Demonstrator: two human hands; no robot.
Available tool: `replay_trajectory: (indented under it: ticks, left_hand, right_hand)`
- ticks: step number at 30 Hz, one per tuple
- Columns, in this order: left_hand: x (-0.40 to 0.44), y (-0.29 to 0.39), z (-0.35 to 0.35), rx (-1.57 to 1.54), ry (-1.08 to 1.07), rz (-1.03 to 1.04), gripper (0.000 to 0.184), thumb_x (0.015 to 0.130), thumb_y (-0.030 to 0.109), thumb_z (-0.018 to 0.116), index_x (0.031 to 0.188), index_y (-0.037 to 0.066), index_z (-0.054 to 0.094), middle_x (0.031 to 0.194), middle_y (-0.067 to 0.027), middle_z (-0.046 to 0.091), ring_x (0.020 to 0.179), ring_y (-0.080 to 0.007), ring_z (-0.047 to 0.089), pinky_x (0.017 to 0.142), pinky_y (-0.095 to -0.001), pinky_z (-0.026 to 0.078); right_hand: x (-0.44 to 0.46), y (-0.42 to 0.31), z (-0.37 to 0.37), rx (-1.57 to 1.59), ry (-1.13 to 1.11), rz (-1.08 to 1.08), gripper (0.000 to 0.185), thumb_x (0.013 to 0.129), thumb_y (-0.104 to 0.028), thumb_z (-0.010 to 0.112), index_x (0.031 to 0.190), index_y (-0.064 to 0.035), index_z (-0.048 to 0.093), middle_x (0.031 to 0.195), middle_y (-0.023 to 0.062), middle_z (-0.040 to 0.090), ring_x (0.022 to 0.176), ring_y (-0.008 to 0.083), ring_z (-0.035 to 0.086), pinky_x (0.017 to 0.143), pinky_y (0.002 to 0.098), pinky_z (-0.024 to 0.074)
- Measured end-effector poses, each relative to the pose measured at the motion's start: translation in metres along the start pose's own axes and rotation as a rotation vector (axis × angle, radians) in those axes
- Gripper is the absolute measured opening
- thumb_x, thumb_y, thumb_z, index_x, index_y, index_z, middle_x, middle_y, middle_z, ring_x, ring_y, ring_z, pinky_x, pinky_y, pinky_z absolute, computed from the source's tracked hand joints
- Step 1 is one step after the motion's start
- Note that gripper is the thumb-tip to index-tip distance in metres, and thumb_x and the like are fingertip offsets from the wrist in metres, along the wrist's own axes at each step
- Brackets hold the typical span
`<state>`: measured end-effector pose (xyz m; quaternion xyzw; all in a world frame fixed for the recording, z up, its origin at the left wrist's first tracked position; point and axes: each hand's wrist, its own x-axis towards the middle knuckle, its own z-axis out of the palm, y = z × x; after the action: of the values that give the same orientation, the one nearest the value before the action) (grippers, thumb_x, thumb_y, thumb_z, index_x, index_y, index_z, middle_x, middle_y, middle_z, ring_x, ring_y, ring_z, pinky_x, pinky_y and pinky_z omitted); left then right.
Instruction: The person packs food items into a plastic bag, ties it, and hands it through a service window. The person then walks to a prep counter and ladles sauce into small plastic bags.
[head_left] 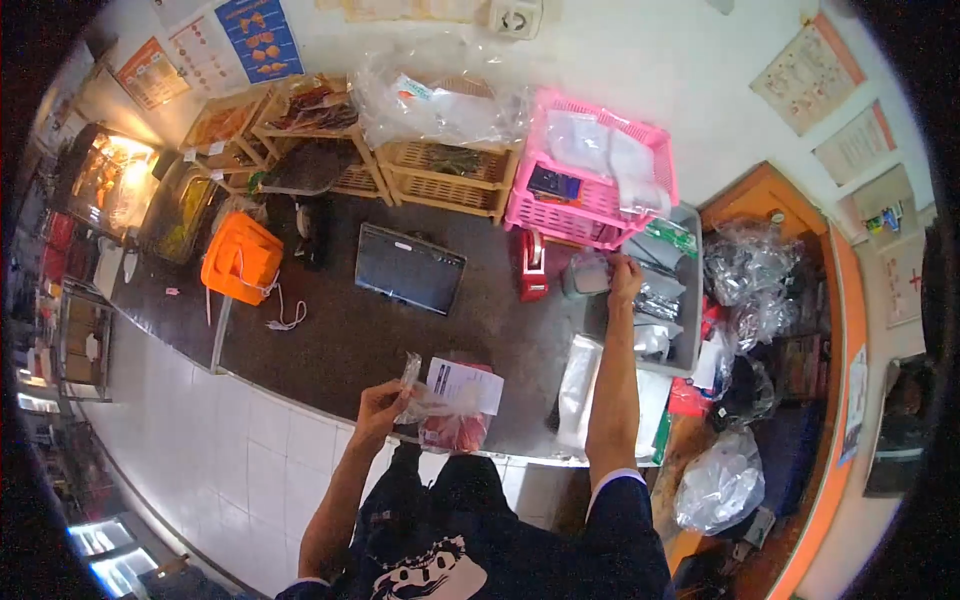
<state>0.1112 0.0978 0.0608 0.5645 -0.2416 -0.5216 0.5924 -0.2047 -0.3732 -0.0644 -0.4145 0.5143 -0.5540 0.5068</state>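
The left hand (pixel 383 406) pinches the gathered neck of a clear plastic bag (pixel 455 432), whose reddish contents lie just to the right of that grip, at the near edge of the dark countertop (pixel 320 345). A white printed slip (pixel 466 387) lies against the bag, also right of the pinching fingers. The right hand (pixel 626 280) reaches well forward, its fingers bunched at the edge of a grey tray (pixel 690 352); whether they grasp anything, I cannot tell. Just left of those fingertips sits a small translucent container (pixel 586 275), and beyond it a red tape dispenser (pixel 532 266). A pink plastic basket (pixel 655 150) stands directly beyond the right hand, and flat clear plastic sleeves (pixel 577 385) lie nearer the body, beside the right forearm. Ahead of the left hand's grip, a dark-screened tablet (pixel 410 268) rests on the countertop; farther off, ahead and to the left, is an orange container (pixel 240 262).
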Motion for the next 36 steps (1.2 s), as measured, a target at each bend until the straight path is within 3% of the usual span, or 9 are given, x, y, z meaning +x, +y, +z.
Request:
replay_trajectory:
  ticks: [2, 7, 10, 13, 17, 20, 24, 26, 36]
  left_hand:
    - [-0.002, 0.004, 0.0, 0.024, -0.006, 0.003, 0.02, 0.096, 0.018, 0.068, 0.099, -0.002, 0.073, 0.1, -0.0068, 0.07, 0.094, -0.0142, 0.064, 0.084, -0.0316, 0.05]
    - [-0.004, 0.003, 0.0, -0.036, -0.057, 0.003, 0.021, 0.095, 0.018, 0.069, 0.103, -0.002, 0.073, 0.099, -0.0064, 0.07, 0.093, -0.0139, 0.063, 0.082, -0.0315, 0.051]
    - [0.001, -0.009, -0.008, -0.004, -0.046, 0.033, 0.02, 0.096, 0.014, 0.067, 0.106, -0.002, 0.073, 0.109, -0.0053, 0.069, 0.098, -0.0145, 0.063, 0.085, -0.0308, 0.05]
    - [0.004, -0.01, -0.011, -0.018, -0.081, 0.05, 0.025, 0.094, 0.018, 0.069, 0.11, -0.001, 0.073, 0.126, -0.0102, 0.065, 0.116, -0.0197, 0.058, 0.101, -0.0364, 0.045]
    - [0.004, -0.02, -0.02, -0.11, -0.114, 0.049, 0.02, 0.097, 0.015, 0.065, 0.107, 0.0, 0.073, 0.124, -0.0106, 0.064, 0.115, -0.0187, 0.058, 0.099, -0.0355, 0.046]
    - [0.006, -0.018, -0.023, -0.143, -0.066, -0.001, 0.015, 0.097, 0.01, 0.064, 0.103, -0.001, 0.072, 0.122, -0.0132, 0.066, 0.112, -0.0172, 0.06, 0.096, -0.0342, 0.049]
    - [0.016, -0.021, -0.028, -0.171, -0.097, -0.051, 0.011, 0.093, 0.002, 0.065, 0.101, -0.003, 0.072, 0.107, -0.0125, 0.071, 0.097, -0.0178, 0.065, 0.089, -0.0335, 0.051]
    - [0.018, -0.018, -0.021, -0.207, -0.085, -0.091, 0.011, 0.092, 0.0, 0.066, 0.099, -0.004, 0.072, 0.102, -0.0113, 0.072, 0.093, -0.0181, 0.066, 0.087, -0.0331, 0.051]
    - [0.018, -0.024, -0.01, -0.164, 0.106, -0.065, 0.011, 0.092, 0.008, 0.069, 0.091, -0.002, 0.074, 0.091, -0.0082, 0.072, 0.086, -0.0165, 0.065, 0.082, -0.0312, 0.05]
  right_hand:
    - [0.007, 0.009, 0.002, 0.028, 0.029, -0.039, 0.015, 0.089, -0.02, 0.066, 0.087, -0.0064, 0.072, 0.073, -0.0001, 0.068, 0.05, 0.0065, 0.048, 0.043, 0.0238, 0.0337]
    - [0.01, 0.007, -0.005, -0.04, 0.016, -0.241, 0.014, 0.09, -0.017, 0.069, 0.089, -0.0037, 0.069, 0.082, 0.0022, 0.07, 0.069, 0.0083, 0.056, 0.06, 0.0233, 0.0416]
    - [-0.118, -0.124, 0.061, -0.183, -0.287, -0.135, 0.012, 0.093, -0.015, 0.067, 0.09, -0.0035, 0.068, 0.082, 0.0024, 0.068, 0.07, 0.009, 0.057, 0.061, 0.0244, 0.0431]
    - [-0.262, -0.159, 0.113, -0.31, -0.827, -0.132, 0.004, 0.09, -0.006, 0.068, 0.089, -0.0026, 0.067, 0.079, 0.0037, 0.068, 0.07, 0.0101, 0.059, 0.061, 0.0266, 0.0463]
    - [-0.348, -0.139, 0.153, -0.58, -1.093, -0.169, 0.019, 0.085, 0.007, 0.07, 0.096, -0.0009, 0.056, 0.076, 0.0051, 0.068, 0.069, 0.0104, 0.062, 0.065, 0.0284, 0.0497]
    - [-0.366, -0.121, 0.159, -0.483, -1.048, -0.067, 0.031, 0.082, -0.002, 0.075, 0.1, -0.0055, 0.05, 0.074, 0.0128, 0.067, 0.068, 0.0232, 0.068, 0.062, 0.0376, 0.05]
    - [-0.37, -0.12, 0.155, -0.588, -1.072, -0.077, 0.041, 0.083, 0.006, 0.072, 0.101, -0.0067, 0.038, 0.074, 0.0099, 0.069, 0.071, 0.0129, 0.066, 0.065, 0.0315, 0.0509]
    - [-0.373, -0.116, 0.153, -0.513, -1.021, -0.084, 0.041, 0.08, -0.004, 0.077, 0.105, -0.0063, 0.044, 0.076, 0.0127, 0.068, 0.068, 0.0224, 0.068, 0.064, 0.0374, 0.0509]
    - [-0.423, -0.112, 0.091, -0.515, -0.769, -0.027, 0.01, 0.085, -0.003, 0.068, 0.094, -0.0008, 0.068, 0.08, 0.0098, 0.07, 0.07, 0.016, 0.067, 0.066, 0.032, 0.0524]
